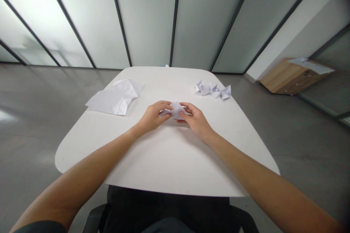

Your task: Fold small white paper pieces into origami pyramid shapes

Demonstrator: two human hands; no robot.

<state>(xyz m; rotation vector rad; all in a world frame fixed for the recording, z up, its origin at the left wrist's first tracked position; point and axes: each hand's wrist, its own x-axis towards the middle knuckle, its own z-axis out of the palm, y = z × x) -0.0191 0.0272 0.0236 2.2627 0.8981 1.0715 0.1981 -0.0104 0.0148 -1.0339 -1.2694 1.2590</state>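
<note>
A small folded piece of white paper (176, 110) is held between my two hands, just above the middle of the table. My left hand (155, 115) pinches its left side, thumb in front and fingers behind. On the other side, my right hand (195, 118) grips the paper with the thumb pressed on its front face. The paper has pointed, creased flaps; its finer folds are partly covered by my fingers. Several folded white paper shapes (214, 90) stand in a row at the table's far right. Creased white paper sheets (112, 98) lie at the left.
The white table (175, 160) has rounded corners. Behind it runs a frosted glass wall (147, 18) with dark frames. A wooden cabinet (292, 78) with papers on top stands on the floor at the right. A black chair (98, 216) is under me.
</note>
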